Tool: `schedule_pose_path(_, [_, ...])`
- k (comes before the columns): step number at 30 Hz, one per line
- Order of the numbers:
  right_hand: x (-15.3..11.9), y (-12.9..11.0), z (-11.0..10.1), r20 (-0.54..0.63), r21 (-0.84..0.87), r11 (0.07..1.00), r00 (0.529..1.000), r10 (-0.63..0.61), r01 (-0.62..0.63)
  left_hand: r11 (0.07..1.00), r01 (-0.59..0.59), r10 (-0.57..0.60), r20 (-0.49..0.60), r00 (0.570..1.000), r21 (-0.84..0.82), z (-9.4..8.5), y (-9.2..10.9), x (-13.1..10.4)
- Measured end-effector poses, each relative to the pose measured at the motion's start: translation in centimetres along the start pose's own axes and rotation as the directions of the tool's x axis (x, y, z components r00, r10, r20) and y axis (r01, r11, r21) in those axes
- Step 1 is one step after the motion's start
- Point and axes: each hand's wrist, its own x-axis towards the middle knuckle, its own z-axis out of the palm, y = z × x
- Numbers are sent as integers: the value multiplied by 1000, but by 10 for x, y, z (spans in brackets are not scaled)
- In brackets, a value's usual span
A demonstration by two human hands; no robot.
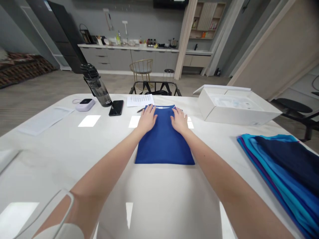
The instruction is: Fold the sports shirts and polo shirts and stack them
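A blue folded shirt (164,142) lies flat on the white table (171,196), its neckline at the far end. On its upper left part rests my left hand (147,119), fingers stretched out and pointing away from me. My right hand (179,120) lies on the upper right part in the same way, fingers spread. Both palms touch the cloth and neither hand grips anything. A dark pen (140,110) sticks out just left of the shirt's far edge, partly hidden.
A printed sheet (140,100), a phone (116,108), a water bottle (99,89) and a lilac device (85,105) stand or lie at the back left. An opened white box (241,114) is at the back right. Folded clothes (281,166) form a pile on the right.
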Motion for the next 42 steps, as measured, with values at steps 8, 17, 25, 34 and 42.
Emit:
schedule_pose_path(8, [18,-24,30,261,-63,998,965,15,1,983,163,-180,234,955,87,36,11,9])
schedule_pose_path(17, [8,-24,24,324,-102,994,943,71,-40,981,191,-179,215,960,-37,40,2,-3])
schedule_pose_path(25, [-26,-16,13,309,-142,990,949,57,-13,983,183,-180,243,953,7,21,3,-37])
schedule_pose_path(34, [-84,-22,-8,312,-150,988,950,19,30,973,212,-230,274,934,94,4,35,-86])
schedule_pose_path(42, [-139,-35,-29,283,-160,987,959,15,31,979,161,-185,225,957,122,-9,55,-132])
